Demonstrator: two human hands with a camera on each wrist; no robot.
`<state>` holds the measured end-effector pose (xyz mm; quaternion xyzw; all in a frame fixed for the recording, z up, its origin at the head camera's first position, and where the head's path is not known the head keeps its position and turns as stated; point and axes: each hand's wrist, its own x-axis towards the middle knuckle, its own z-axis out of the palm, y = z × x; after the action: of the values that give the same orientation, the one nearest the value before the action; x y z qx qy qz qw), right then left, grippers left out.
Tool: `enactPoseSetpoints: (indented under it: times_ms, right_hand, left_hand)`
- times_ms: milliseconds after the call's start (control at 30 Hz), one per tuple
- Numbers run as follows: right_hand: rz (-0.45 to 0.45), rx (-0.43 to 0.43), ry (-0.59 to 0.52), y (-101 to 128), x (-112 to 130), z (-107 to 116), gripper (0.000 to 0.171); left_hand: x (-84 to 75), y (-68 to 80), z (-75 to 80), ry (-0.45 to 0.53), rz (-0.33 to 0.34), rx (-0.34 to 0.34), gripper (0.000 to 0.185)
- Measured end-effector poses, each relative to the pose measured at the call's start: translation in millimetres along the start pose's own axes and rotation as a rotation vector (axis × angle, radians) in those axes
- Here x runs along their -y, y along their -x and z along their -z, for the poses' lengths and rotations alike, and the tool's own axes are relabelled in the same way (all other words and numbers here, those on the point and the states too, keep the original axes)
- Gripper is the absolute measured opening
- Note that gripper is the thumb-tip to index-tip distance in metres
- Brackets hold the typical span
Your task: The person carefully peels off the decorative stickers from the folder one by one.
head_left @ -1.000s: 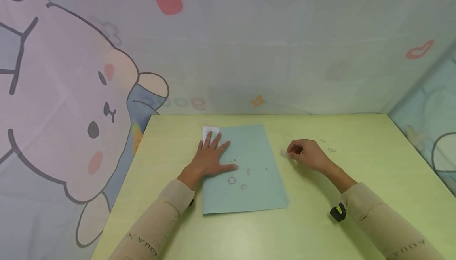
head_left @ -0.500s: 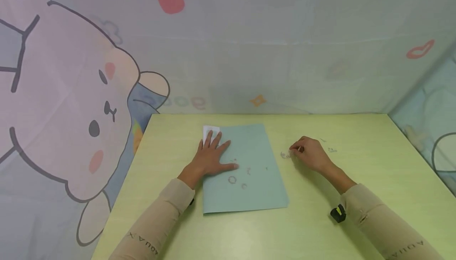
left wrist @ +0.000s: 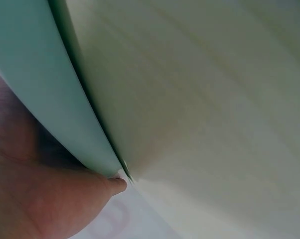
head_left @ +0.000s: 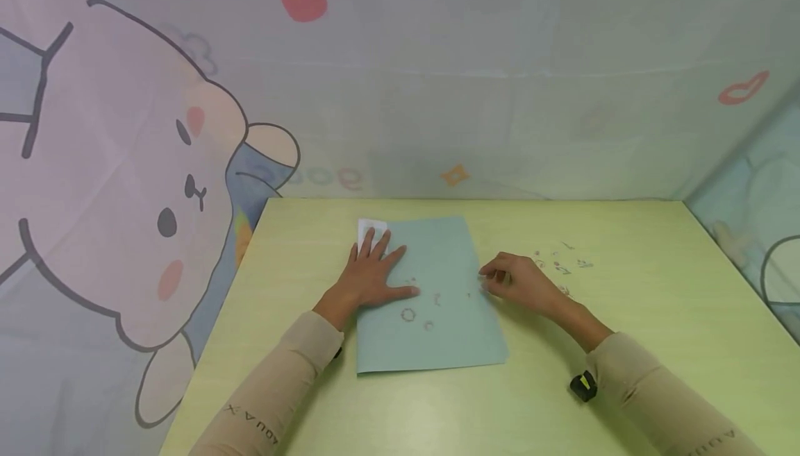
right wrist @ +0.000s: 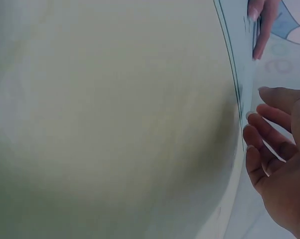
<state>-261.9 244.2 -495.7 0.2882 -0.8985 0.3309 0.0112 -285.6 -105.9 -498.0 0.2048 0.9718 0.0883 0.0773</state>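
A teal sheet (head_left: 446,262) lies flat on the yellow-green table (head_left: 625,331). My left hand (head_left: 375,272) presses flat on the sheet's left part, fingers spread, with its fingertips on a small white paper (head_left: 370,225) at the far left corner. Small ring-like pieces (head_left: 407,314) lie on the sheet near the thumb. My right hand (head_left: 490,279) sits at the sheet's right edge, fingertips drawn together on a tiny pale piece that barely shows. In the right wrist view its fingers (right wrist: 262,144) curl loosely beside the sheet edge (right wrist: 238,94). The left wrist view has the palm (left wrist: 45,199) on the sheet (left wrist: 35,74).
Several tiny pale bits (head_left: 559,267) lie scattered on the table right of my right hand. A black and yellow device (head_left: 582,385) sits at the right wrist. Cartoon-printed cloth (head_left: 156,164) walls the table at the back and sides.
My right hand has moved left from the scattered bits to the sheet's right edge, uncovering more bits behind it. The left hand and sheet have stayed put.
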Motion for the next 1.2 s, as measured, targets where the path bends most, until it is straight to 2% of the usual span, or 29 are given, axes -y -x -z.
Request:
enactPoseSetpoints:
  times_ms: [167, 467, 767, 1000, 1200]
  right_hand:
    - [0.065, 0.056, 0.021, 0, 6, -12, 0.021]
    - [0.153, 0.084, 0.104, -3, 14, -21, 0.016]
    - [0.160, 0.090, 0.156, -4, 20, -22, 0.012]
    - [0.190, 0.054, 0.158, -4, 20, -23, 0.011]
    - [0.173, 0.068, 0.143, -3, 20, -24, 0.009]
  left_hand:
    - [-0.5, -0.1, -0.8, -0.003, -0.002, 0.002, 0.101]
    - [0.6, -0.8, 0.9, 0.012, -0.009, -0.003, 0.100]
    - [1.1, -2.1, -1.2, 0.011, -0.003, -0.002, 0.101]
    - [0.1, -1.2, -0.3, 0.012, 0.001, -0.001, 0.101]
    - [0.3, -1.1, 0.1, 0.005, 0.001, 0.004, 0.101]
